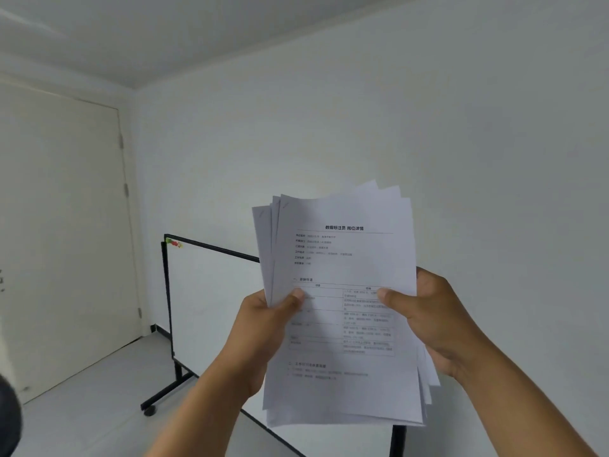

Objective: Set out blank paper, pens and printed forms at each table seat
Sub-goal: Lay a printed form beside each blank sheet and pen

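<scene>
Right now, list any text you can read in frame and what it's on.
"数据标注员 岗位详情": heading on the top printed form of the stack held by the left hand and right hand.
Form's field labels, section headings and table text: too small and blurred to read.
Whiteboard: no writing visible.
Dark marks at the left edge of the door: unreadable.

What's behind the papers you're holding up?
Behind the stack of printed forms stands a whiteboard on a black wheeled frame, against a white wall. The papers cover its middle.
</scene>
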